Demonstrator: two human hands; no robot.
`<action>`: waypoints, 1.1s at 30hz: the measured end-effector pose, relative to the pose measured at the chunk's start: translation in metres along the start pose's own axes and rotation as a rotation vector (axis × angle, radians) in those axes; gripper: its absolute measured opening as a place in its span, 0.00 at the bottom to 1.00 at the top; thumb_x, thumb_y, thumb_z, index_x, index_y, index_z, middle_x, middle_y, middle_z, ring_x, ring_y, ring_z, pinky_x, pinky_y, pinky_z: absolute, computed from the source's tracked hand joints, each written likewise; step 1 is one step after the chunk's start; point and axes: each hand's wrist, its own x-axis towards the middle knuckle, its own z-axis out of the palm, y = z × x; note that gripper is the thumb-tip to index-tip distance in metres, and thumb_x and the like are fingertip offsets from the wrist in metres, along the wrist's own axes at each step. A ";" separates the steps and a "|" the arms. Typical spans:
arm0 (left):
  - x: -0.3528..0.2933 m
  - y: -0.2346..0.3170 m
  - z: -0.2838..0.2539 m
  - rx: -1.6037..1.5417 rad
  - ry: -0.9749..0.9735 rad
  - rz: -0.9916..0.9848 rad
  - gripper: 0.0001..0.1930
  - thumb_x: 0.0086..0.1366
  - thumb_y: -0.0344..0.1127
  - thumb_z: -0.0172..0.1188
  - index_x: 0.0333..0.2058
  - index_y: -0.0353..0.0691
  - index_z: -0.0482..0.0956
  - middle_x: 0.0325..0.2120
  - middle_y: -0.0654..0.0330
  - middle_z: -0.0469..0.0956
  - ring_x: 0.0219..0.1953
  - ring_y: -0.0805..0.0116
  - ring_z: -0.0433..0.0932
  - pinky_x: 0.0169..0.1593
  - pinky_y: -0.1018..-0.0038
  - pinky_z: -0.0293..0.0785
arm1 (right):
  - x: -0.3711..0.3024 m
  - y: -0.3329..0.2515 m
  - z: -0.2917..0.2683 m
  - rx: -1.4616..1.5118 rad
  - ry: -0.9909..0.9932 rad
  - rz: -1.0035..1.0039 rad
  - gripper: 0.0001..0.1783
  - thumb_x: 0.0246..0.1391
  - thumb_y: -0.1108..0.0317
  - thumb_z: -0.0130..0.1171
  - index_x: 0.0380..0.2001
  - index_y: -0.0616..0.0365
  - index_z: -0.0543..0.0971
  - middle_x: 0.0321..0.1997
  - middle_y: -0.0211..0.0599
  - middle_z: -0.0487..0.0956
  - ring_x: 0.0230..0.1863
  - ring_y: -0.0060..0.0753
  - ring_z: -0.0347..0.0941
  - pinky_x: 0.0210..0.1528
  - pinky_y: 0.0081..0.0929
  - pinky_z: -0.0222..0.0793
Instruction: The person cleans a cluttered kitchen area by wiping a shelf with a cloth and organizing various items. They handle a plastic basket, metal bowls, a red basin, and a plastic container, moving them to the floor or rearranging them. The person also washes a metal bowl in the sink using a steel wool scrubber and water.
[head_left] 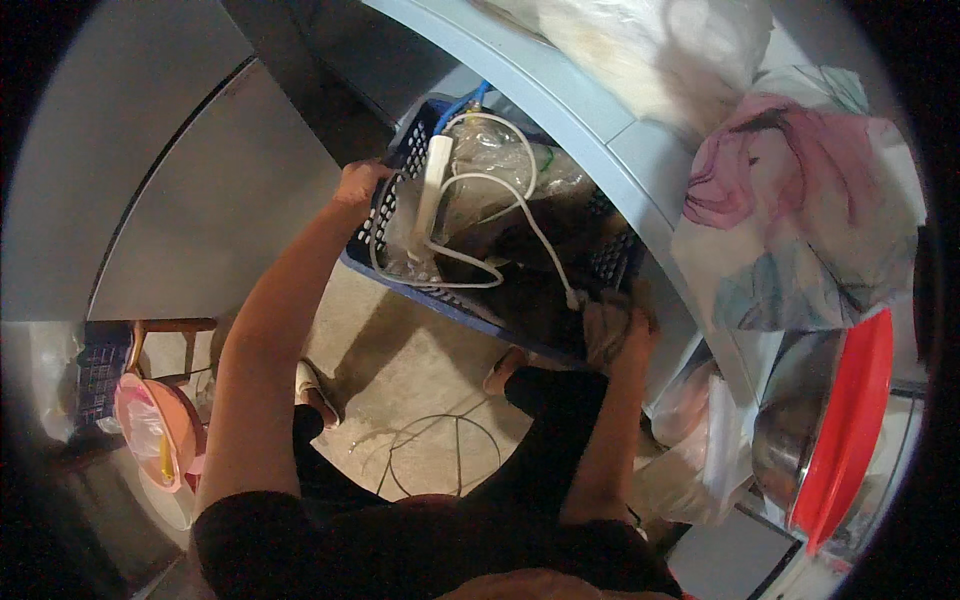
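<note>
A dark blue plastic basket (455, 302) with perforated sides is held in front of me, its far right part under the edge of a pale blue surface. My left hand (362, 184) is closed on its left side. At the right end, my right hand (640, 318) is closed on the basket; its fingers are partly hidden, with greyish crumpled material (604, 328) beside them. Inside lie a white power strip (432, 185), its looping white cable (528, 212), clear plastic bags (487, 140) and dark contents that I cannot make out.
The pale blue surface (575, 110) overhangs at the right, bearing a white bag (650, 40) and a patterned cloth (800, 200). A red basin (858, 430) stands lower right. A pink basin (165, 430) is at left. Thin cable loops (440, 440) lie on the floor between my feet.
</note>
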 end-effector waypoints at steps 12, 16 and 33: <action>0.097 0.047 0.012 -0.936 0.354 -0.500 0.17 0.49 0.29 0.61 0.40 0.36 0.76 0.33 0.55 0.77 0.39 0.62 0.74 0.44 0.68 0.68 | 0.008 0.048 -0.004 -0.029 -0.157 -0.224 0.28 0.56 0.53 0.49 0.51 0.67 0.69 0.46 0.45 0.75 0.44 0.37 0.72 0.46 0.34 0.70; 0.115 0.039 0.006 -0.976 0.290 -0.336 0.19 0.50 0.31 0.62 0.42 0.32 0.74 0.34 0.56 0.77 0.35 0.66 0.74 0.40 0.73 0.70 | 0.012 0.063 -0.001 0.220 -0.192 -0.104 0.31 0.53 0.54 0.51 0.55 0.64 0.65 0.50 0.43 0.74 0.44 0.39 0.74 0.48 0.31 0.70; -0.098 0.162 0.158 -1.342 0.182 -0.636 0.40 0.55 0.43 0.64 0.59 0.51 0.46 0.55 0.55 0.62 0.53 0.56 0.66 0.47 0.56 0.68 | 0.019 0.073 -0.004 0.549 -0.300 0.120 0.25 0.55 0.53 0.48 0.50 0.60 0.67 0.43 0.38 0.73 0.42 0.39 0.71 0.42 0.37 0.71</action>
